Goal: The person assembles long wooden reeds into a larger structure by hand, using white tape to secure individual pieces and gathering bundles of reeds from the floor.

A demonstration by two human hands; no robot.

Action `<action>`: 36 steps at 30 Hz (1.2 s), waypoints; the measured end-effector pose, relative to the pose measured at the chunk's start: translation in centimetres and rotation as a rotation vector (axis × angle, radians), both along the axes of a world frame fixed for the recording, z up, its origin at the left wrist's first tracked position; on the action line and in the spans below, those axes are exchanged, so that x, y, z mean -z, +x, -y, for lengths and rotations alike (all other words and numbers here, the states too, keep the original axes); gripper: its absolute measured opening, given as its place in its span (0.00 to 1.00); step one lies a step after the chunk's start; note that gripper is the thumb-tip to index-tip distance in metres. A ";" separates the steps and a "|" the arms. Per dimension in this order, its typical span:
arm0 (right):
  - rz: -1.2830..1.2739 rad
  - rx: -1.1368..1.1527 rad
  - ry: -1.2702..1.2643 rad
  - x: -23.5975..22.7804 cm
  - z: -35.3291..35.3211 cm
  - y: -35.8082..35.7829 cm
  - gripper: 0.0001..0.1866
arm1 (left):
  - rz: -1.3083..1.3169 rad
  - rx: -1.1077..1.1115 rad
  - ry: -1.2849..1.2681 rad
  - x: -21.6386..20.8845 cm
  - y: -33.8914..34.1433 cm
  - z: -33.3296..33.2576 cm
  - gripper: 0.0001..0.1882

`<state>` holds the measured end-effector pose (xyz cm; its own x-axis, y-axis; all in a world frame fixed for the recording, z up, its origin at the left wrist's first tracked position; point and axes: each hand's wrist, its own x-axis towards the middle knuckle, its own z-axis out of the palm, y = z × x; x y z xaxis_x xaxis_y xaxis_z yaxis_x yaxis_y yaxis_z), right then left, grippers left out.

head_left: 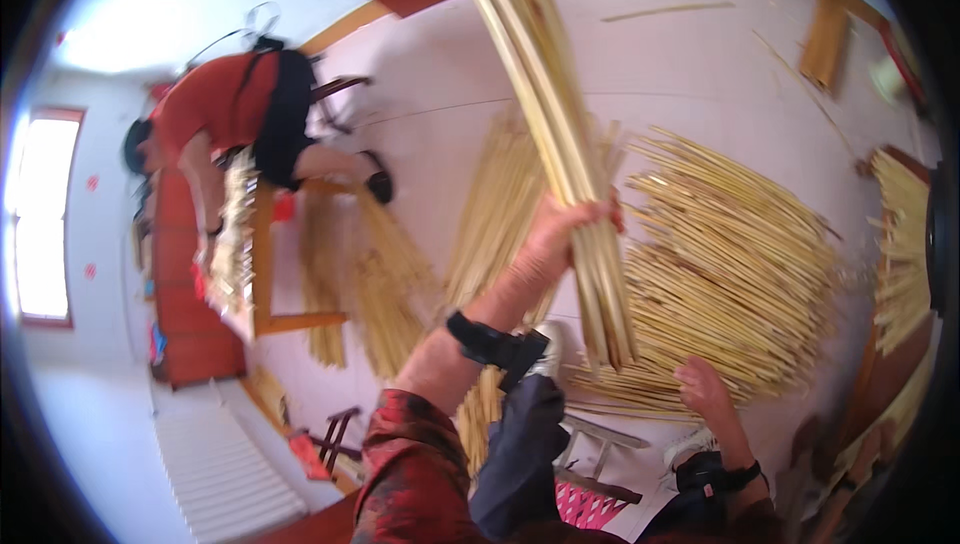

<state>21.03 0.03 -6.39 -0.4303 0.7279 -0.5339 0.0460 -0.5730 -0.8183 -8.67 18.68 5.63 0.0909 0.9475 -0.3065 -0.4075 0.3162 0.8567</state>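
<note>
Pale yellow, straw-like stalks make up the long bundle [548, 114] in the person's left hand [580, 229], raised in front of the floor [425, 84]. Its long axis runs steeply, from the upper left down to the lower right; the upper end passes out at the top edge of the view, and the lower tips point down, in front of the left side of a broad pile of stalks [735, 264]. The left hand is closed round the bundle, nearer the lower tips, with the thumb laid across the stalks. The right hand [705, 387] is lower down, just beside the near edge of the pile, its fingers pointing up and to the left; it is blurred, and I cannot tell how wide it is or whether it touches any stalk. The pile's stalks also slant down to the right, but lie flatter than the bundle. To the left of the bundle, a second heap of stalks [490, 209] leans the other way, down to the left. Below the pile is a small chair [590, 504] with a pink woven seat. Farther left, a co-worker [225, 99] bends over a wooden counter [263, 254].
</note>
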 end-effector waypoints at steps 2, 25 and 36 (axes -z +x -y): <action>-0.111 -0.026 0.032 -6.3 -3.4 -4.1 0.38 | -0.006 0.008 0.020 -2.7 -2.6 2.6 0.15; 0.488 -0.735 0.636 -33.9 -8.5 -33.2 0.29 | 0.240 -1.073 -0.109 -20.0 -13.9 13.8 0.15; 0.395 -0.815 0.637 -38.0 -8.6 -40.9 0.30 | 0.356 -1.098 -0.019 -23.0 -21.3 14.8 0.13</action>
